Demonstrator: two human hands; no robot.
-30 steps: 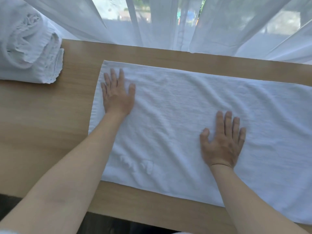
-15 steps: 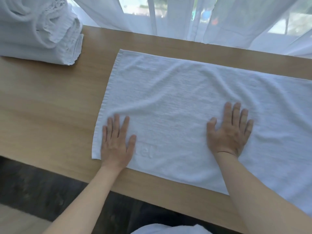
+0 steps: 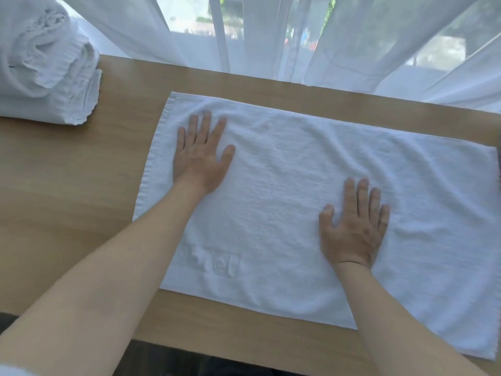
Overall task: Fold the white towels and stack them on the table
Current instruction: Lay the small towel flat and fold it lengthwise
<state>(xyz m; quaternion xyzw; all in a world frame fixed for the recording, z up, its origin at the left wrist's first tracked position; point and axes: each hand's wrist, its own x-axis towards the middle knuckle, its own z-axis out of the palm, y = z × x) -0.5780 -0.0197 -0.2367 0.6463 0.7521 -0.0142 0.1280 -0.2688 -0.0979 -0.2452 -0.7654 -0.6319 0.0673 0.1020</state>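
Towel (image 3: pixel 298 185) flat on table (image 3: pixel 67 199); left hand (image 3: pixel 199 158), right hand (image 3: pixel 352 232) press it, fingers straight.

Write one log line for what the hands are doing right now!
step: smoothing | left hand: flat on spread towel, far left | right hand: flat, nearer | folded towels: table far-left corner

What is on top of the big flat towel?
Two hands lie flat on the towel: the left hand near its far left corner, the right hand nearer the middle. Under the towel only the wooden table shows around it; anything beneath is covered.
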